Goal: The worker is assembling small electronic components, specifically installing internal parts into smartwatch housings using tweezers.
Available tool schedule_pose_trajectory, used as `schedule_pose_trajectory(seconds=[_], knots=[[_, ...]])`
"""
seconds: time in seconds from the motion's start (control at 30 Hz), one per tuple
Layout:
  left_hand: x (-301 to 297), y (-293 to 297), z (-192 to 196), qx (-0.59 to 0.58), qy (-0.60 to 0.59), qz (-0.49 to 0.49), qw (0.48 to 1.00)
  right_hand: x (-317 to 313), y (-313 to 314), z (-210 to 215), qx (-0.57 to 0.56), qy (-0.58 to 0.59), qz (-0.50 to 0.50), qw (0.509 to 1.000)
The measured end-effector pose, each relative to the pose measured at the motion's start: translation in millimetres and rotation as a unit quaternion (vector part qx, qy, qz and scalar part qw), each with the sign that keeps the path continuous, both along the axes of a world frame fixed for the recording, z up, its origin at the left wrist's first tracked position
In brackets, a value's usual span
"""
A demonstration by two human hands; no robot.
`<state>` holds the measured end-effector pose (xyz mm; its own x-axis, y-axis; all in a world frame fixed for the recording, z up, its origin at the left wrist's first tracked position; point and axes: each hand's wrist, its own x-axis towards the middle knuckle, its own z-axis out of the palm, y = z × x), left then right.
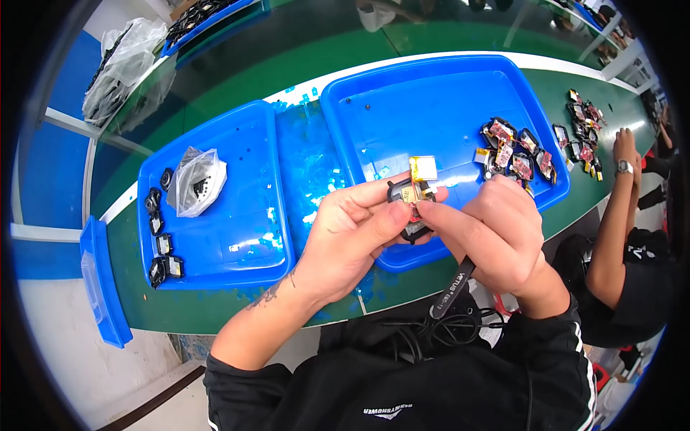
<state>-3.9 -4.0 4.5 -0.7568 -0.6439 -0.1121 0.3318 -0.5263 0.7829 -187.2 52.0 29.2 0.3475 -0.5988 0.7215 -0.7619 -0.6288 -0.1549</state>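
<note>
Your left hand (348,233) grasps a small black housing (402,191), thumb across its near face and fingers behind it; the housing is in front of you, above the near left part of the right-hand blue tray (402,108); a silver battery (424,168) with yellow tape stands out past the housing's far edge.

Your right hand (503,233) is closed, its thumb and forefinger brought together at the housing's right side; the blunt end of black tweezers (453,289) sticks out below your curled fingers, so you hold them within that hand; you cannot tell where their tips are, as your hand hides them.

Farther right in the same tray lies a cluster of assemblies (521,167) with red boards; two small black bits lie near its far left corner; the left-hand blue tray (215,271) holds a clear plastic bag (188,205) of black parts, and a row of black housings runs along its left side.

Beyond the right-hand tray, more assemblies rest on the green bench (338,310); near them is a co-worker's hand (625,147), a watch at its wrist.
</note>
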Motion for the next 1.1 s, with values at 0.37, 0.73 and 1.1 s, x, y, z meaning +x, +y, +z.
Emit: schedule_pose_trajectory(seconds=[0.37, 0.73, 1.1], knots=[[-1.3, 5.0, 0.3, 0.013, -0.014, 0.032, 0.999, 1.3, 4.3, -11.1, -0.057, 0.074, -0.017, 0.995], [-3.0, 4.8, 9.6, -0.038, -0.018, 0.061, 0.997, 8.7, 19.4, -12.8, 0.208, -0.380, -0.041, 0.901], [-3.9, 9.5, 6.7, -0.118, -0.033, 0.122, 0.985, 9.7, 7.9, -14.1, 0.451, -0.481, -0.021, 0.751]])
